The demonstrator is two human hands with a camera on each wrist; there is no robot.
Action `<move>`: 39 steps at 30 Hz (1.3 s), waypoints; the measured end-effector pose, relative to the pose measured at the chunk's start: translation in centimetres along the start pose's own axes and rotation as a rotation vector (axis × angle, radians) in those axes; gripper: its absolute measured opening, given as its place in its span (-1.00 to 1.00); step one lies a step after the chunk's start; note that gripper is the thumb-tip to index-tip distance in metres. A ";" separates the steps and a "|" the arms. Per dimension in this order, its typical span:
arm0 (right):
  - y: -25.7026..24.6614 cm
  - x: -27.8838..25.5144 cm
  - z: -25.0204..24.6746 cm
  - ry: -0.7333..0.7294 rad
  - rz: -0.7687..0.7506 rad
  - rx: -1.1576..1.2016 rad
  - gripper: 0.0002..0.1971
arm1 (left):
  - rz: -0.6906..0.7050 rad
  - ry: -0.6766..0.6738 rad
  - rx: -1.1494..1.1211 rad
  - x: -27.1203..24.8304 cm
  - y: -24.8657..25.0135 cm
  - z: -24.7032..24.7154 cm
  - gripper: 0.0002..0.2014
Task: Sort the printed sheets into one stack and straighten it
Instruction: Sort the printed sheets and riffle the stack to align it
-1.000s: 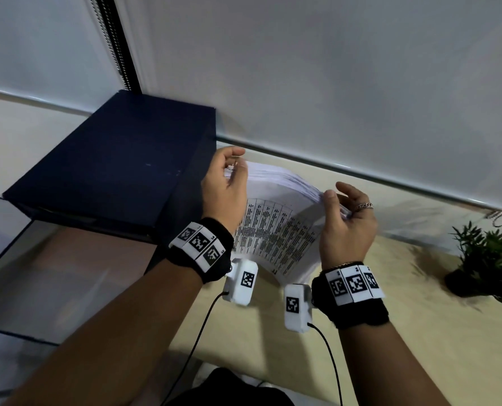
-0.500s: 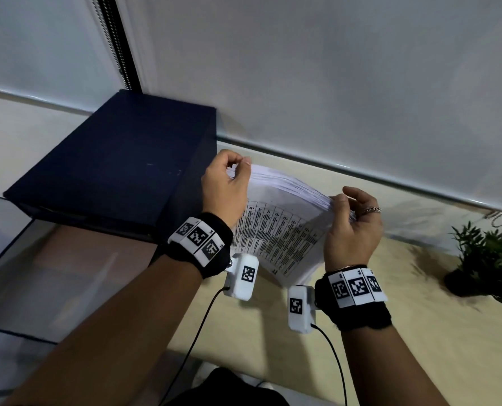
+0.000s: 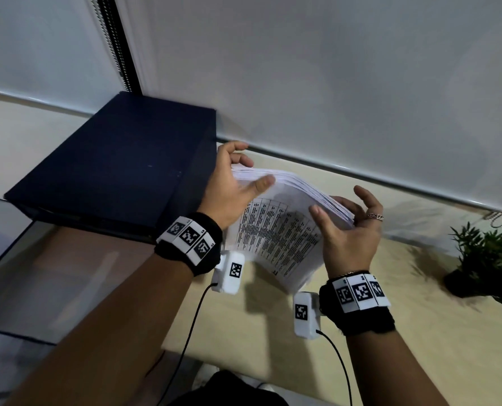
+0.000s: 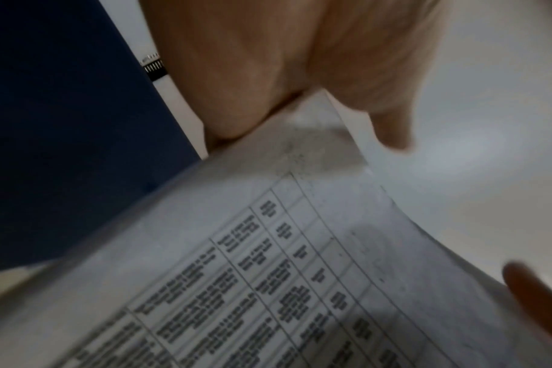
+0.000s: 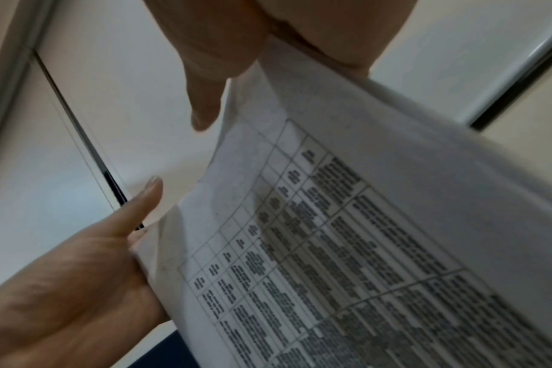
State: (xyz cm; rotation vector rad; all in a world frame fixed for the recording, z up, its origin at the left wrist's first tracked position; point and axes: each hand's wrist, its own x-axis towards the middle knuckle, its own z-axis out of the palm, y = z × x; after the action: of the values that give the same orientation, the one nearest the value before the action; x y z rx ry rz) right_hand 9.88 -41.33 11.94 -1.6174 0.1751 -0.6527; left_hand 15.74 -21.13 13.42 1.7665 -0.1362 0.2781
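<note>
The stack of printed sheets [image 3: 276,227] stands on edge above the pale desk [image 3: 419,332], held between the two hands in the air or with its near corner just down on the desk; the head view does not settle which. Its printed face, a table of dark text, is turned toward the person, and its long axis runs from far left, beside the dark blue box [image 3: 112,165], down to near right. The upper edge is fanned and uneven, so the sheets are gathered but, by my reading, not yet squared.

The left hand [image 3: 229,189] sits at the far-left end of that upper edge. Its thumb lies flat on the printed face and its fingers reach loosely past the back, straight rather than clamped; the left wrist view shows the palm against the paper's corner. The right hand [image 3: 349,230] cups the right-hand end, thumb straight along the face, fingers spread and relaxed behind the edge, a ring on one of them. So both hands are loose, bracing the paper rather than pinching it.

What the coming move seems to turn on is this: the hands face each other along the stack's long axis, one at each end, so pressing them toward one another would even the side edges, while tapping downward would settle the lower edge against the desk. With so slack a hold, outer sheets could slip.

A potted plant [image 3: 490,259] stands well apart on the right.
</note>
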 end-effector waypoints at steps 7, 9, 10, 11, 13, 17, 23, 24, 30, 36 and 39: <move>1.3 1.5 -1.1 -0.066 -0.016 -0.028 -0.81 | 0.046 -0.034 0.032 -0.5 0.1 -1.3 -0.54; 1.5 1.6 -1.6 -0.064 0.016 0.018 -0.76 | 0.004 -0.055 -0.035 -0.9 -0.3 -1.5 -0.41; 1.8 1.4 -1.8 -0.091 0.062 0.013 -0.71 | -0.054 -0.074 -0.063 -1.3 -0.7 -1.5 -0.30; 2.0 1.1 -1.7 -0.131 0.114 -0.001 -0.68 | -0.124 -0.087 -0.078 -1.8 -1.4 -1.3 -0.22; 2.4 0.7 -1.5 -0.151 0.180 -0.038 -0.66 | -0.210 -0.097 -0.095 -2.6 -2.4 -0.6 -0.24; 1.8 0.9 -1.4 -0.065 0.133 0.019 -0.63 | -0.151 -0.037 -0.154 -3.2 -1.8 -0.3 -0.45; 1.9 -0.7 -1.6 -0.082 0.187 0.041 -0.65 | -0.167 -0.016 -0.077 -3.6 -2.6 -0.5 -0.46; 1.7 -0.6 -1.4 -0.055 0.171 0.073 -0.63 | -0.148 0.013 -0.072 -3.8 -2.5 -0.3 -0.45; -0.1 -0.2 -0.3 0.065 0.057 0.103 -0.78 | -0.022 0.193 -0.054 -3.9 -0.4 1.6 -0.66; -0.5 0.3 -0.1 0.137 0.000 0.019 -0.91 | -0.004 0.340 -0.149 -2.3 0.4 2.3 -0.89; -0.6 0.5 0.1 0.168 0.007 0.008 -0.84 | -0.010 0.346 -0.104 -1.6 0.7 2.4 -0.85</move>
State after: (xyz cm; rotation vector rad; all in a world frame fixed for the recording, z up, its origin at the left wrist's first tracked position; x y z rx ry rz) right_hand 10.12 -41.39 12.67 -1.5536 0.3014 -0.7832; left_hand 14.31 -23.70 13.21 1.5908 0.1051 0.5551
